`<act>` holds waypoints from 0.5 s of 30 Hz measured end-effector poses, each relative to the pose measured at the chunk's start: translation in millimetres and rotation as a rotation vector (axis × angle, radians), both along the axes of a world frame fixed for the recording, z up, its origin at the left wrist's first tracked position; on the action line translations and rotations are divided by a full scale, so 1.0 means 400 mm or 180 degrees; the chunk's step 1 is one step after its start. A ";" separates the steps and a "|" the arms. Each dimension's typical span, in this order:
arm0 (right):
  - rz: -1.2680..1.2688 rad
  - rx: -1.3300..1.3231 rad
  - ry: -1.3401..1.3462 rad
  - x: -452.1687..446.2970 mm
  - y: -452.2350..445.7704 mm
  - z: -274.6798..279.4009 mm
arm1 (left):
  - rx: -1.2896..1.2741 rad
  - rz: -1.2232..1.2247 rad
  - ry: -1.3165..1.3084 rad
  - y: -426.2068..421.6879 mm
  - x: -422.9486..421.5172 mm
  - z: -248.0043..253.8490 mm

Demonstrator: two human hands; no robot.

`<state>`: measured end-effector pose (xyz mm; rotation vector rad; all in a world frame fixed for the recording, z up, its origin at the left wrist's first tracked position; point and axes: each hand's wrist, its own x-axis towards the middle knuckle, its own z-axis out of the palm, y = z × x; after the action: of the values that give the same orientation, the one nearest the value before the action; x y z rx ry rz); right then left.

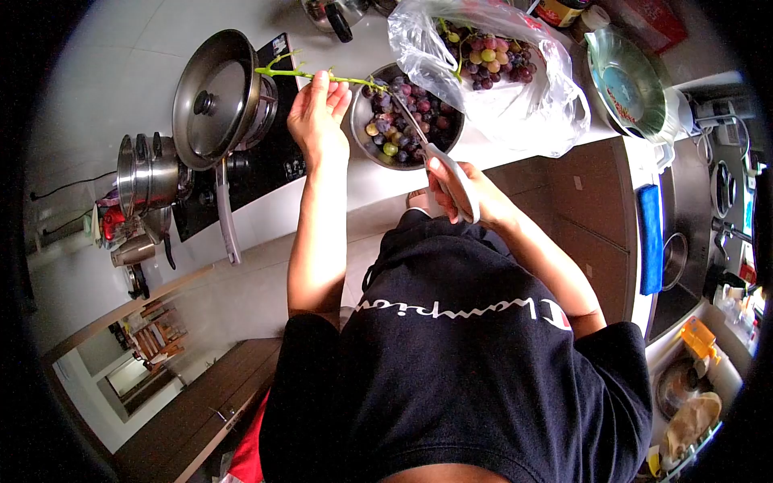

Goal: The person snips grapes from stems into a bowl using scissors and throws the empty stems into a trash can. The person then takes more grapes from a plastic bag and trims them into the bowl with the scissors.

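Observation:
My left hand (320,117) pinches a green grape stem (282,72), which stretches right over the rim of a metal bowl. Dark and some yellow-green grapes (411,121) lie in that bowl (356,121). In my right hand (475,197) is a pair of scissors with grey handles (463,181); their blades point up over the bowl, close to the stem's right end. Whether the blades touch the stem is too small to tell. Right of the bowl, a clear plastic bag (527,117) holds a bunch of red and green grapes (495,60).
A lidded pan (213,97) sits on the black stove (278,153) at left, its handle jutting past the counter edge. Steel pots (149,173) stand further left. A clear bowl (628,80) is right of the bag, and a blue towel (651,240) hangs near the sink.

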<state>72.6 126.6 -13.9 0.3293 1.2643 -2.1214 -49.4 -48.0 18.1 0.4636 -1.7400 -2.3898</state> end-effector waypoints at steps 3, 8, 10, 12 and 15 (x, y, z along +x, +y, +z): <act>0.0276 0.0545 0.0257 -0.002 0.003 -0.026 | 0.0149 0.0144 -0.0145 0.002 -0.008 0.005; 0.0440 0.3323 0.1835 -0.026 0.012 0.004 | 0.0095 0.0148 -0.0128 0.017 -0.003 0.017; 0.0469 0.3733 0.2090 -0.037 0.016 0.002 | 0.0077 0.0108 -0.0097 0.022 -0.002 0.018; 0.0462 0.3881 0.2196 -0.046 0.024 -0.001 | 0.0062 0.0068 -0.0065 0.028 -0.001 0.021; 0.0512 0.3967 0.2210 -0.051 0.030 0.002 | 0.0063 0.0001 -0.0009 0.036 0.001 0.027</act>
<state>52.1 138.6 -13.1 -0.0461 2.8003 -1.0480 -49.1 -33.5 28.9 0.4701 -1.7186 -2.4093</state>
